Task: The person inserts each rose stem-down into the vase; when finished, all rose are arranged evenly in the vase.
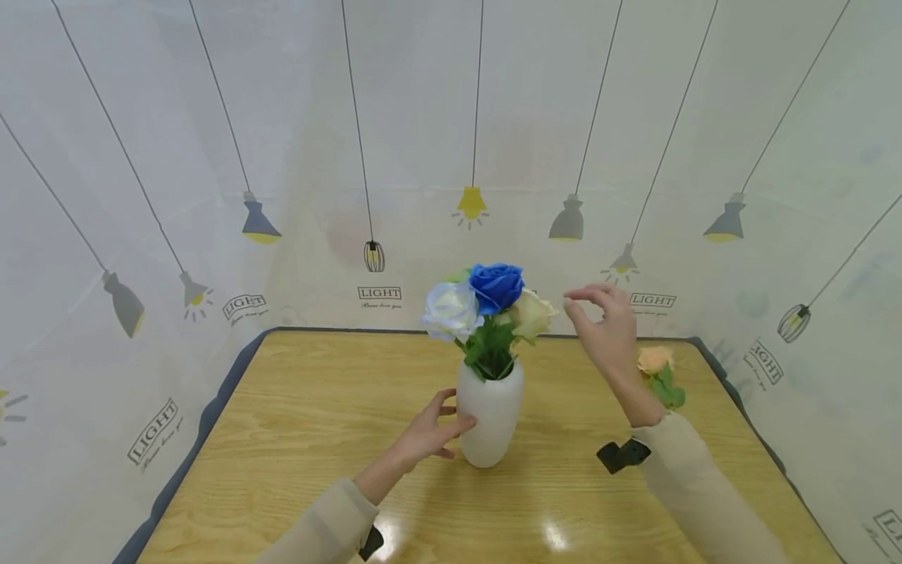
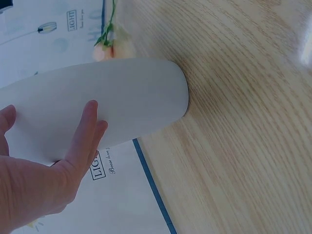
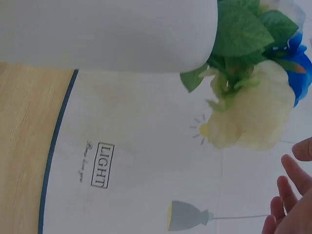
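A white vase (image 1: 491,419) stands upright on the wooden table. In its mouth are a blue rose (image 1: 496,287), a white rose (image 1: 452,311) and a cream rose (image 3: 265,109) with green leaves. My left hand (image 1: 430,431) holds the vase's left side, the thumb across its front; in the left wrist view, fingers (image 2: 87,124) lie along the vase wall. Raised just right of the cream rose, my right hand (image 1: 607,325) holds nothing. Its thumb and index tip are close together, and the right wrist view shows a small gap between them.
A peach rose (image 1: 655,360) with green leaves lies at the right of the table (image 1: 317,407), beyond my right forearm. White sheeting (image 1: 395,157) printed with hanging lamps surrounds the table at the back and sides. Dark bands (image 1: 708,360) run along the table's edges.
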The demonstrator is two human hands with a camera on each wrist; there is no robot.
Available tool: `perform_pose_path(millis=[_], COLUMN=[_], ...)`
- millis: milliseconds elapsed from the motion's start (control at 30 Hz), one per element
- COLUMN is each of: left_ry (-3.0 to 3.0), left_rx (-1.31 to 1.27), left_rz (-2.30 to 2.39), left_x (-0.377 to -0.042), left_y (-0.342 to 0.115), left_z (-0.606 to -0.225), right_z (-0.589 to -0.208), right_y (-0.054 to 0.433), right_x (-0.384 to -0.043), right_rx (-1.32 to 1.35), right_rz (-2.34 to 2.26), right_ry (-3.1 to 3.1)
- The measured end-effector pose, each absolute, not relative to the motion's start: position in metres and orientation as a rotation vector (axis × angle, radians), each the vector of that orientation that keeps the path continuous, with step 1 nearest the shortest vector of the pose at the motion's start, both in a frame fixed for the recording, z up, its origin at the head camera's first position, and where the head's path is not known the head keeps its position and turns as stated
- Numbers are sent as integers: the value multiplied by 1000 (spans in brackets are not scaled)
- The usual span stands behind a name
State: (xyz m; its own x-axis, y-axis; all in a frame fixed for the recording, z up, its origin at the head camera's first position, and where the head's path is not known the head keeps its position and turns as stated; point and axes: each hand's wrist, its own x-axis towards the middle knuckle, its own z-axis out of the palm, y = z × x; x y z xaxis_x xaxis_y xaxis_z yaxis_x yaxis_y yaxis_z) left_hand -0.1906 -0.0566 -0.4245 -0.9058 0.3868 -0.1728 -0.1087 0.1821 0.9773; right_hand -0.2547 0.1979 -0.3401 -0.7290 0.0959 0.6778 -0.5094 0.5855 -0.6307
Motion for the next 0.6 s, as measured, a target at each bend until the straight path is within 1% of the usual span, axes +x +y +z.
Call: perform_pose_path(millis=[167, 300, 367, 433, 533, 600], left_ry=[2065, 2060, 2059, 2057, 2059, 2061], left_rx=[234, 229, 231, 234, 243, 247], left_rz=[1777, 1779, 1780, 1780, 1779, 1779], left_x=[-191, -191, -191, -191, -192, -192], left_y=[-57, -57, -57, -57, -57, -58], left_z=[-424, -423, -423, -424, -425, -425], right_z=[-354, -377, -400, -439, -485, -498], right_y=[230, 256, 276, 306, 343, 357], right_x=[-254, -256, -264, -284, -306, -305], right_rx=[200, 85, 24, -26, -144, -173], right_rz=[1120, 1095, 1132, 1211, 1267, 1316], right_ry=[-2277, -2381, -2417, -2398, -2400, -2414])
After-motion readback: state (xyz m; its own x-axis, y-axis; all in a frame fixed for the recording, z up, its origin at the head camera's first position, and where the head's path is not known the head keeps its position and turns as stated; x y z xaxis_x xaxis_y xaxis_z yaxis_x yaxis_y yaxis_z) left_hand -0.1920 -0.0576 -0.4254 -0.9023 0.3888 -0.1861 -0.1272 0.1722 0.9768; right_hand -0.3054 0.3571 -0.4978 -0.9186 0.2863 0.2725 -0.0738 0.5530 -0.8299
